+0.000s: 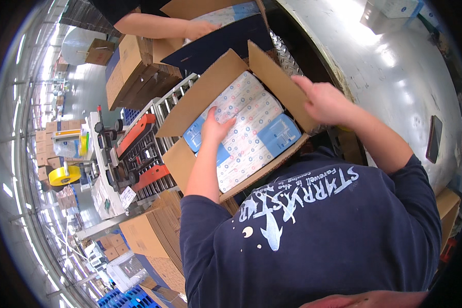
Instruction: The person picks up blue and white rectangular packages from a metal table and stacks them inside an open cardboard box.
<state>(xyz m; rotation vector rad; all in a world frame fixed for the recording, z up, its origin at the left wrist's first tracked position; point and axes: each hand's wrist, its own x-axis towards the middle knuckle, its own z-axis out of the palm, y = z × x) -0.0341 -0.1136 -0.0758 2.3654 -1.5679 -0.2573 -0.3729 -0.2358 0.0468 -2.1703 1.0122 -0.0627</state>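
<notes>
In front of me stands an open cardboard carton (pixel 185 164) with its flaps raised. White plastic-wrapped packs (pixel 244 154) with small pink and blue ring marks and light blue panels fill it. Spread over the top of the packs is my left hand (pixel 215 127), thumb apart from the fingers. At the carton's right side my right hand (pixel 323 101) is curled round the edge of the raised flap (pixel 280 82); some of its fingertips are hidden.
Another person's hand (pixel 200 30) reaches into a second open carton (pixel 177 9) beyond mine. Metal rollers (pixel 172 100) and an orange-sided machine (pixel 141 149) lie left. Flattened cartons (pixel 154 231) are stacked at the lower left. A phone (pixel 434 138) rests on the metal surface at right.
</notes>
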